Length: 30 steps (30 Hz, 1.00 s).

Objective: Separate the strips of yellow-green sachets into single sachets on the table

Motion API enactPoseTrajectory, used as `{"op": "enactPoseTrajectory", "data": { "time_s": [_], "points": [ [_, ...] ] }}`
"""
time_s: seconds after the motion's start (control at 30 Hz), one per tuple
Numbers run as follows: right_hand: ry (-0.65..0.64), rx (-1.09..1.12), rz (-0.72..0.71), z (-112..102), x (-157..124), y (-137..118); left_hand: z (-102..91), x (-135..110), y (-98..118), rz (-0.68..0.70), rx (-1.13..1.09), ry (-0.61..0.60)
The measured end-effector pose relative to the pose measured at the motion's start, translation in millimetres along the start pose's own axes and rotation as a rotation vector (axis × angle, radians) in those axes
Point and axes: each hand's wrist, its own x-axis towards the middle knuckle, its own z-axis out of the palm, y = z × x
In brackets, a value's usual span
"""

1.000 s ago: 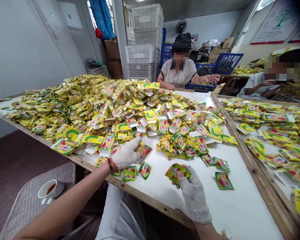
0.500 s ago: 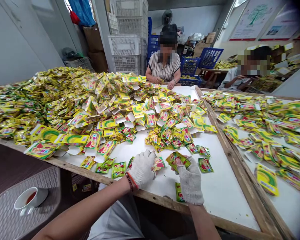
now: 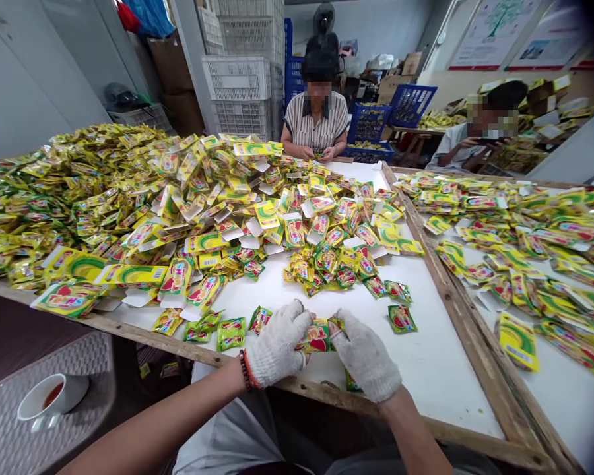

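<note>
My left hand [image 3: 280, 346], in a white knit glove, grips a small yellow and green printed box [image 3: 319, 336] just above the table's near edge. At the box's right end is my gloved right hand [image 3: 369, 356], its fingers closed on a small candy packet [image 3: 335, 326]. Most of that packet is hidden by the fingers and the box, so how far it is inside cannot be told. A green packet [image 3: 352, 382] lies partly under my right wrist. Beside my left hand are loose packets [image 3: 231, 334], and one packet [image 3: 402, 318] lies to the right.
A big heap of packets and open boxes [image 3: 143, 198] covers the table's left and back. Beyond a wooden divider [image 3: 440, 290] lie more boxes [image 3: 517, 343]. A cup of tea [image 3: 54, 399] stands on a stool at left. Two people [image 3: 317, 122] sit across the table.
My right hand has moved left, bringing the packet to the box's end. The box has turned and come slightly lower. The person opposite has brought both hands together.
</note>
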Motion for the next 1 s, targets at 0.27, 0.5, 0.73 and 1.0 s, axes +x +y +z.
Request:
{"op": "enactPoseTrajectory", "data": {
  "time_s": [0.27, 0.5, 0.73, 1.0],
  "points": [
    [0.083, 0.111, 0.032, -8, -5, 4, 0.2, -3, -2, 0.001, -0.024, 0.043],
    [-0.210, 0.305, 0.137, -8, -12, -8, 5.8, -10, 1, -0.013, -0.108, 0.055],
    [-0.536, 0.483, 0.173, -8, -27, -19, 10.3, -10, 10, 0.084, -0.021, -0.023],
    [-0.331, 0.546, 0.345, -4, -27, -15, 2.0, -9, 7, -0.026, -0.047, -0.012]
  ]
}}
